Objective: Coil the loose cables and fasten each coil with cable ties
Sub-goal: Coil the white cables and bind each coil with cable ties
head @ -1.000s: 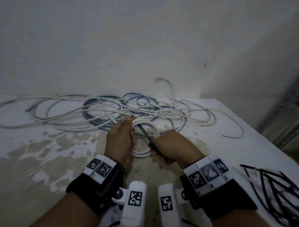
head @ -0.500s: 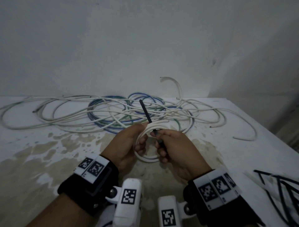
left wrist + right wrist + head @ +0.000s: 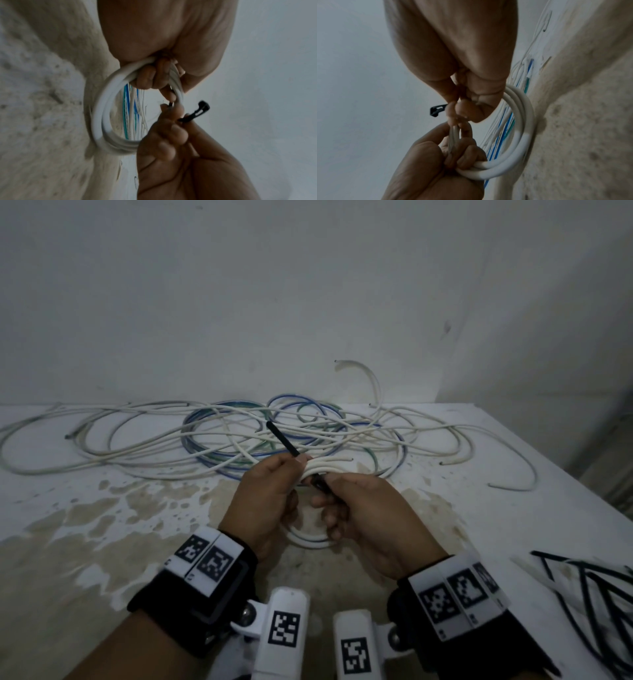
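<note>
A small coil of white cable (image 3: 308,540) stands upright just above the stained table (image 3: 102,542). My left hand (image 3: 291,470) grips the coil's top left with curled fingers (image 3: 150,77). A black cable tie (image 3: 282,440) passes through the coil by my left fingertips, and its tail points up and to the left. My right hand (image 3: 334,496) pinches the tie near its locking head (image 3: 204,106), which sticks out free (image 3: 436,110). The coil's loops (image 3: 522,135) hang between both hands.
A tangle of loose white, blue and green cables (image 3: 222,440) lies across the back of the table against the wall. A pile of black cable ties (image 3: 589,583) lies at the front right. The table's right edge (image 3: 565,474) runs diagonally.
The cable tie lay across the coil a second ago; its tail has since swung up and leaned left beside my left fingertips. Both hands have risen slightly with the coil.
</note>
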